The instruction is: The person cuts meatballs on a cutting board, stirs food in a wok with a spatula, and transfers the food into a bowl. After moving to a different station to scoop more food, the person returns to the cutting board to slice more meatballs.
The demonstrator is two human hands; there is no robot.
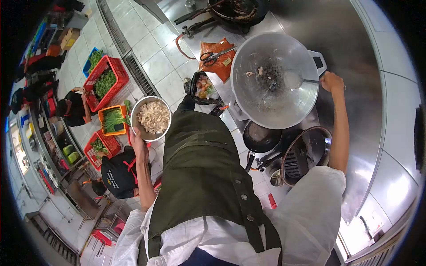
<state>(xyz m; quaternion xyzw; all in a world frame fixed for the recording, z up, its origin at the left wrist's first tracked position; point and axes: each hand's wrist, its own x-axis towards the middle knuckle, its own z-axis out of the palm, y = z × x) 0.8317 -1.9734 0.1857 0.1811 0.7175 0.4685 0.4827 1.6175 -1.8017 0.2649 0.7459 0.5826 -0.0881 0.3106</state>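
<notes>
In the head view, my left hand grips the near rim of a round metal bowl, held out over the floor to the left. Cut pale pieces of food, perhaps mushroom or meat, fill much of it. My right hand is closed around the handle of a ladle, whose round head rests inside a large silver wok. A few small food bits and some dark residue lie in the wok.
Scissors lie on an orange-red packet beside the wok. Nearby are a black frying pan, a pot with utensils and a lined waste bin. Left, people work near a red crate of greens on the tiled floor.
</notes>
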